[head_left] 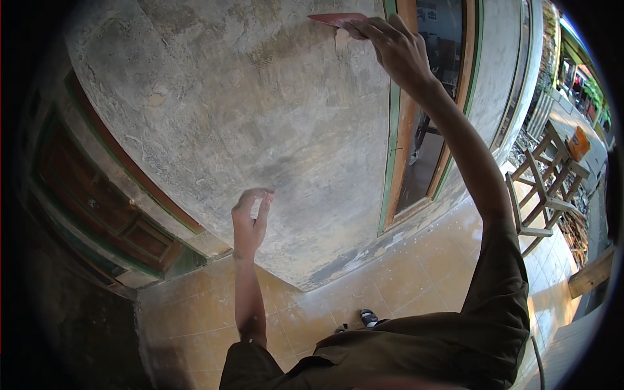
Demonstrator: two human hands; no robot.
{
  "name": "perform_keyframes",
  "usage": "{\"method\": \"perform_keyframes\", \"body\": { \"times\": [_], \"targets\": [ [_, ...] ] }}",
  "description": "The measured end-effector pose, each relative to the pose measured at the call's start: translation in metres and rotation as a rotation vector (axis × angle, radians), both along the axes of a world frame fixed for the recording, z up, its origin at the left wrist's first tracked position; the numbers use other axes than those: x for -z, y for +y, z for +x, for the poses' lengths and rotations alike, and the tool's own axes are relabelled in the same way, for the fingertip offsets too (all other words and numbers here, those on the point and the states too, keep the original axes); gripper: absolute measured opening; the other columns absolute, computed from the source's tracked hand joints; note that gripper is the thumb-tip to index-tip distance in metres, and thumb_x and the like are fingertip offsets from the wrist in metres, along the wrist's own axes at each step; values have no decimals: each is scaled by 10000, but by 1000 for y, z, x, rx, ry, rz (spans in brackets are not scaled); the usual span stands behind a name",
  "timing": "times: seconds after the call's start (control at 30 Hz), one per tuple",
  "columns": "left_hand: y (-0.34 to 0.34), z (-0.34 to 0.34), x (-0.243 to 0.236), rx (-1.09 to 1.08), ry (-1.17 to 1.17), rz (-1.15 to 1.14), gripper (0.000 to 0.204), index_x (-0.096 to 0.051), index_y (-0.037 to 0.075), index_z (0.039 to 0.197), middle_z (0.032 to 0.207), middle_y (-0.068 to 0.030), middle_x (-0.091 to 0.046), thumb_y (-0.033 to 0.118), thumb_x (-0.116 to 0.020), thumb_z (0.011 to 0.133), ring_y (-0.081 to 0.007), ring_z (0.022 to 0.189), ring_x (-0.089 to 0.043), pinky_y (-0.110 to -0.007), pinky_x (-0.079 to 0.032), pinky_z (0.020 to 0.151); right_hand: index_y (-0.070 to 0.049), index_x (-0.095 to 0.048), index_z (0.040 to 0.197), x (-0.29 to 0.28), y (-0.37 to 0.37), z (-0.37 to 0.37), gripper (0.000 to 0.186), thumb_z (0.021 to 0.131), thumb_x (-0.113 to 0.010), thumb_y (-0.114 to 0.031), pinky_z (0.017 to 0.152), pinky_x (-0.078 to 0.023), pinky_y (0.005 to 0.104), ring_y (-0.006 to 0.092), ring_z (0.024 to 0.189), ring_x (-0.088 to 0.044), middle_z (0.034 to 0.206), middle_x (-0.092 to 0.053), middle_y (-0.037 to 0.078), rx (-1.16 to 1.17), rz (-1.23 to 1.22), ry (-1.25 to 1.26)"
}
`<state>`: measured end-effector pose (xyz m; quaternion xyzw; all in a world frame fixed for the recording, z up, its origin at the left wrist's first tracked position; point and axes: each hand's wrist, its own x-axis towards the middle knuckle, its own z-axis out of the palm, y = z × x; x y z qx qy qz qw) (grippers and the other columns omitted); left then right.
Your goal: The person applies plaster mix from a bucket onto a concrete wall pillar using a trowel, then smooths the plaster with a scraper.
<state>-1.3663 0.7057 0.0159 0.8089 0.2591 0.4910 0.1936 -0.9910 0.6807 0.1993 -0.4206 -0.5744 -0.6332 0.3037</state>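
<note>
Outdoors, tiled porch; rough grey cement-plastered wall (260, 117) fills most of the view and serves as landmark. Right hand (390, 49) is raised high against the wall, fingers closed around a flat red plastic scraper (335, 19), blade edge lying on the plaster near the wall's top. Left hand (250, 218) is lower on the wall, holding nothing, fingers loosely curled with tips at the surface; actual contact cannot be confirmed. Right of the wall: green-and-brown wooden window frame (393, 130). Left of the wall: dark brown panelled wooden door (97, 195). Below the wall: glossy tan floor tiles (403, 273). Far right of the wall: wooden slatted chair (539, 195).
</note>
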Motion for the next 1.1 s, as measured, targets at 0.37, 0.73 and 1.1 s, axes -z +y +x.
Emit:
{"method": "perform_keyframes", "body": {
  "times": [0.37,0.73,1.1],
  "targets": [
    [54,-2,-38,-198,2,463,88,-617,-14,890,1078,-103,-645,71,-595,891,-313,1113,-535,-422,-418,953,-67,-662,1059,2,-11,-15,194,887,-643,-154,601,-539,338,216,658,-643,883,-690,67,-233,-124,361],
    [86,-11,-43,-268,26,644,125,-623,43,846,1104,-64,-620,141,-575,906,-289,1132,-508,-446,-354,978,43,-618,824,21,5,-9,252,861,-664,-201,549,-477,374,322,584,-648,664,-623,208,-373,-160,633],
    [103,-50,-57,-486,-147,846,441,-605,65,762,1116,-85,-603,343,-380,1020,-300,1142,-481,-473,-319,953,46,-590,784,26,16,-40,216,864,-639,-149,513,-427,401,368,534,-581,639,-571,231,-441,-124,700]
  ]
}}
